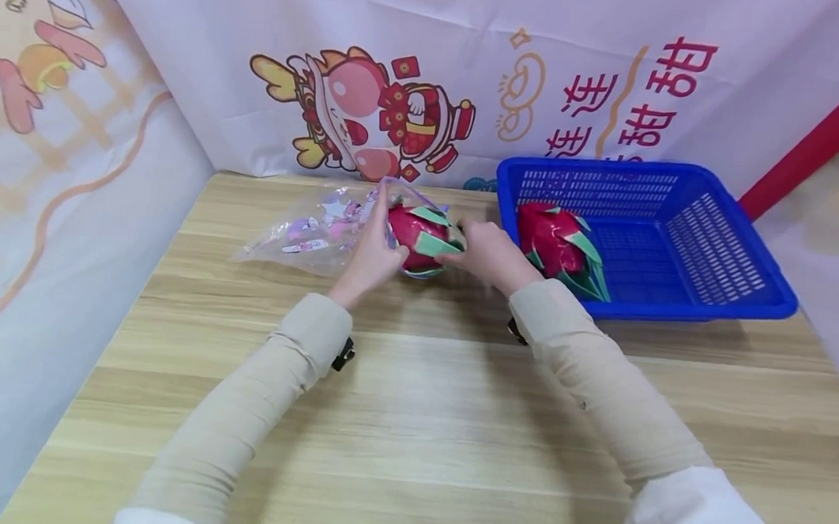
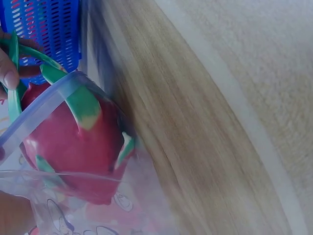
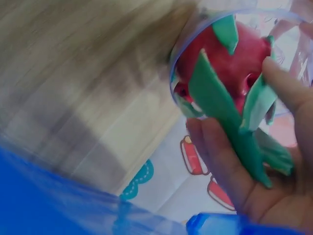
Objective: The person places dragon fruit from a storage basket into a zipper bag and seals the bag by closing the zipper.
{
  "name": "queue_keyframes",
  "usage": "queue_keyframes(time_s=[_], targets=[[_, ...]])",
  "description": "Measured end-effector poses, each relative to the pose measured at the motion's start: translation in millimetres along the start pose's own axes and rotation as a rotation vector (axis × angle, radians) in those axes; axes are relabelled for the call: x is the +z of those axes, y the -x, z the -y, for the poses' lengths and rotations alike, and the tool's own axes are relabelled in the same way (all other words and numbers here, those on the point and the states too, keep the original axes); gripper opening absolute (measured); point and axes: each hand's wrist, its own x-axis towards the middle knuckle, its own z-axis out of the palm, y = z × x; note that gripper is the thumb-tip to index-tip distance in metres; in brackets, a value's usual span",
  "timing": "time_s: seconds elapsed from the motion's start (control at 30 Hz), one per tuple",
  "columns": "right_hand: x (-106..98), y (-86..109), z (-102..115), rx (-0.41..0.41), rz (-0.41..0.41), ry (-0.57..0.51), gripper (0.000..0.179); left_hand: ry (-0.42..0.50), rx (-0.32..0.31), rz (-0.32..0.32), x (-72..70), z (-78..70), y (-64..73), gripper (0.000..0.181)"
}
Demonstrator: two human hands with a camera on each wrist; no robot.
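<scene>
A red toy dragon fruit (image 1: 408, 228) with green leaf tips sits partly inside the mouth of a clear printed zip bag (image 1: 314, 233). My left hand (image 1: 371, 255) holds the bag's rim at its near side, thumb toward the fruit. My right hand (image 1: 487, 254) grips the fruit by its leafy end, outside the rim. In the right wrist view the long green leaves (image 3: 215, 105) lie between thumb and fingers. The left wrist view shows the fruit's body (image 2: 73, 147) behind the clear plastic, with the purplish zip edge (image 2: 44, 105) across it.
A blue plastic basket (image 1: 680, 311) stands to the right on the wooden table (image 1: 411, 420). Another dragon fruit (image 1: 552, 241) lies in its left end, beside my right forearm. A printed white cloth (image 1: 210, 53) hangs behind the table.
</scene>
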Motion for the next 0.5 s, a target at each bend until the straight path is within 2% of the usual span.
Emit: queue_keyframes(time_s=[0.07,0.3,0.37,0.5], targets=[[1,2.2,1,0.009,-0.012,-0.024,0.067,-0.001,-0.005,0.000,-0.6,-0.2,0.2,0.104],[6,8.7,4,0.058,-0.094,-0.245,0.047,-0.028,0.014,-0.004,-2.0,-0.8,0.1,0.101],[7,10.5,6,0.074,-0.086,-0.296,0.045,-0.038,0.021,-0.008,-2.6,-1.2,0.4,0.101],[7,13.1,10,0.155,-0.018,-0.418,0.050,-0.060,0.024,-0.011,-4.0,-1.6,2.1,0.102]])
